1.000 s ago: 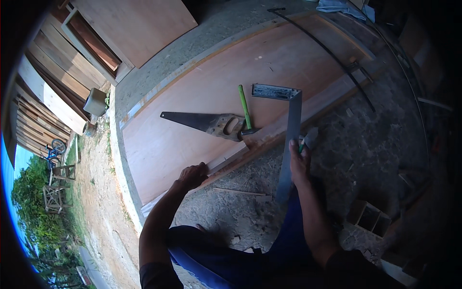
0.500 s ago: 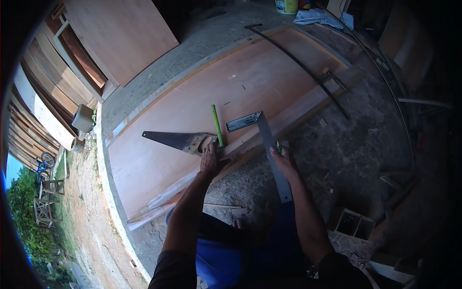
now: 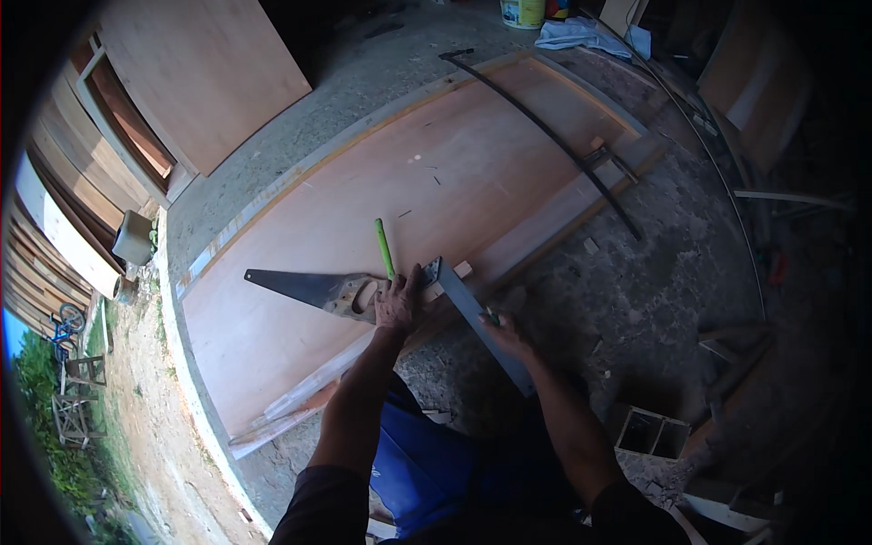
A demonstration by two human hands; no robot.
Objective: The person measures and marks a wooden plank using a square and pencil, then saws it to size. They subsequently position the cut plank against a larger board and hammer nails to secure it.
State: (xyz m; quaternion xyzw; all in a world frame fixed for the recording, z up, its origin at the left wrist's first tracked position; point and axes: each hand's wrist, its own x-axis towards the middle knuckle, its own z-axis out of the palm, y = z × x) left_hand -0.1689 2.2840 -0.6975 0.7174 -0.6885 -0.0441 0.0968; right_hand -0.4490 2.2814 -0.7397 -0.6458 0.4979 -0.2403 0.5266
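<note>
My left hand [image 3: 397, 304] is closed over the dark stock of a try square [image 3: 472, 313], at the near edge of a large wooden panel [image 3: 318, 218]. Under it lies a wooden strip whose pale end [image 3: 464, 269] shows past the square's corner. The square's long metal blade slants toward me. My right hand [image 3: 510, 336] is at the blade with a green pencil [image 3: 493, 316] pinched in its fingers. Left of my left hand rests a handsaw [image 3: 309, 289] with a worn wooden handle. A tool with a green handle [image 3: 383, 247] lies beside it, its lower end hidden by my fingers.
A long dark metal bar [image 3: 545, 136] crosses the panel's far right part. A divided wooden box [image 3: 652, 432] sits on the floor at right. Boards lean at upper left [image 3: 195, 82]. A bucket [image 3: 522, 13] and pale cloth [image 3: 590, 36] are at the back.
The try square has come nearer and left, its stock now under my left hand. My right hand has moved left and down along with it. The whole view has shifted slightly.
</note>
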